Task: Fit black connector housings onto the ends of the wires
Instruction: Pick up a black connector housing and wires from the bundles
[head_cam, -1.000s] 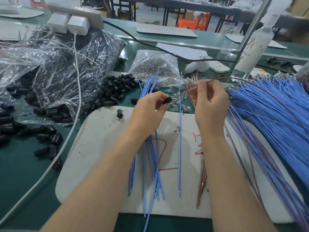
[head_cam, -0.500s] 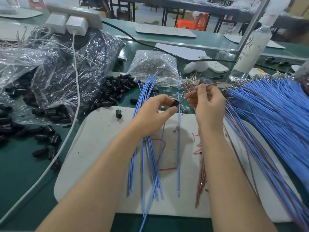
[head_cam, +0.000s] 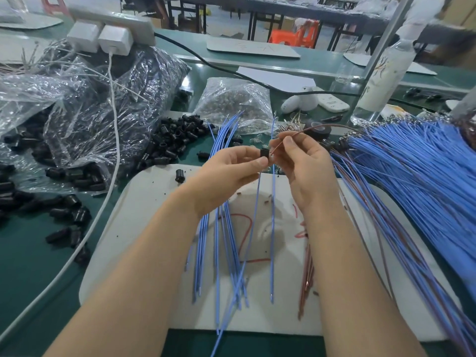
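My left hand (head_cam: 226,176) pinches a small black connector housing (head_cam: 264,153) between thumb and fingers, above the white board (head_cam: 144,228). My right hand (head_cam: 304,166) pinches a thin brown wire (head_cam: 322,127) whose end points down toward the housing's right side. A blue wire (head_cam: 253,217) hangs down from under the housing. Several loose blue wires (head_cam: 226,248) lie on the board below my hands. A pile of black housings (head_cam: 177,140) lies on the green table behind the board.
A big fan of blue and brown wires (head_cam: 412,181) covers the right side. Clear bags (head_cam: 85,119) of black parts sit at the left, a bag of small terminals (head_cam: 234,101) behind. A white cable (head_cam: 110,161) runs down the left; a spray bottle (head_cam: 381,81) stands at the right.
Both hands have shifted slightly right and closer together. The brown wire's end has come down from left of the fingers to the housing.
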{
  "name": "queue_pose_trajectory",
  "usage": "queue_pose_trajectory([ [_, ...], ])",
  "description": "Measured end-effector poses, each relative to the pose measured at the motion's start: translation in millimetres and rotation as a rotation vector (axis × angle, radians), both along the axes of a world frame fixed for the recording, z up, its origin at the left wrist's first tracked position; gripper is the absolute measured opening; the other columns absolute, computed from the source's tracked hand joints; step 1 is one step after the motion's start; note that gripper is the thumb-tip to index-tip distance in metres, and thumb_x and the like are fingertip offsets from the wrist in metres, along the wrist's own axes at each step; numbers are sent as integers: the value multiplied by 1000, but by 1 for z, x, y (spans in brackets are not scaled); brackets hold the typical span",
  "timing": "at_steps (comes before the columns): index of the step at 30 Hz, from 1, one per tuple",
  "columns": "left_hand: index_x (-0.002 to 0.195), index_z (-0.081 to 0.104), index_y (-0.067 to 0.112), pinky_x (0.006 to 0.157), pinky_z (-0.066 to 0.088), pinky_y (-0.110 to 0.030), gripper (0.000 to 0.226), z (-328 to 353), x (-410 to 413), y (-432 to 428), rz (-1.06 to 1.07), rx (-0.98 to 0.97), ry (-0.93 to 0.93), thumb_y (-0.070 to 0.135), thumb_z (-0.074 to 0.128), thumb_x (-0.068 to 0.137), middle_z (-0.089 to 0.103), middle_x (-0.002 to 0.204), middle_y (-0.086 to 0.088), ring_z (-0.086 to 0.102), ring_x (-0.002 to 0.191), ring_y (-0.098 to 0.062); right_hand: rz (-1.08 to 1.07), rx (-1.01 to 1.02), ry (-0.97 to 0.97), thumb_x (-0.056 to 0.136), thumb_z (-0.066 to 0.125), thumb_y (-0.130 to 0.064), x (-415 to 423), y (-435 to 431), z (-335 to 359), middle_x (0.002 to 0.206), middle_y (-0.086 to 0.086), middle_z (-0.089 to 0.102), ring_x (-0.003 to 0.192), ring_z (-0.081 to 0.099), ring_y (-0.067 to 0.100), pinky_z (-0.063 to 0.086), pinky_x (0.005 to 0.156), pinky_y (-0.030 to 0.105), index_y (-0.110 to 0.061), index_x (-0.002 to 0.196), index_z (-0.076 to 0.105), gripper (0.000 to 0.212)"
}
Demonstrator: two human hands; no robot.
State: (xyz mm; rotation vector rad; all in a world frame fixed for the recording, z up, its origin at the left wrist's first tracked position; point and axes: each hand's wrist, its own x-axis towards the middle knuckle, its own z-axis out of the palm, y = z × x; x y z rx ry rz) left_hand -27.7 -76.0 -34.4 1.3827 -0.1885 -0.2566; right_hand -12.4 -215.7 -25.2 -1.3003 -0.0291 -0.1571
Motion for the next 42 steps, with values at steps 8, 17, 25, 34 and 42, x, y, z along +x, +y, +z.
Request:
queue_pose_trajectory([
  [8, 104, 56, 5, 98, 46, -28, 32, 3, -2, 8, -139, -196, 122, 16, 61, 75, 69, 100, -4, 64, 100, -11, 113, 257, 29, 99, 41, -3, -2, -6, 7, 69, -4, 67, 67, 60, 8, 51, 70, 19, -12, 85, 59, 25],
  [17, 107, 50, 10, 100, 46, -35, 25, 2, -1, 11, -240, -308, 157, 15, 60, 85, 69, 113, -11, 62, 113, -22, 218, 213, 32, 99, 41, -3, -5, -6, 8, 69, -2, 65, 69, 60, 10, 47, 72, 23, -11, 88, 61, 23],
  [25, 98, 64, 8, 91, 52, -26, 20, 1, 0, 8, -185, -275, 143, 16, 60, 80, 71, 100, -4, 67, 98, -14, 204, 175, 27, 98, 43, -5, -7, -4, 8, 70, -3, 65, 72, 60, 10, 47, 72, 25, -12, 89, 62, 22],
  [34, 85, 65, 22, 86, 50, -20, 6, -1, 1, 2, 128, 151, -46, 20, 70, 83, 74, 92, 2, 67, 95, -9, -34, 141, -4, 98, 47, -9, -8, -6, 12, 69, -9, 67, 69, 60, 4, 44, 65, 17, -20, 85, 62, 23],
  [42, 83, 61, 34, 80, 50, -35, 12, -1, 0, -3, 267, 498, -304, 26, 68, 86, 67, 80, 9, 61, 77, -14, -145, -140, -165, 97, 49, -4, -10, 2, 10, 75, -1, 66, 67, 60, -4, 45, 66, 10, -16, 88, 62, 20],
])
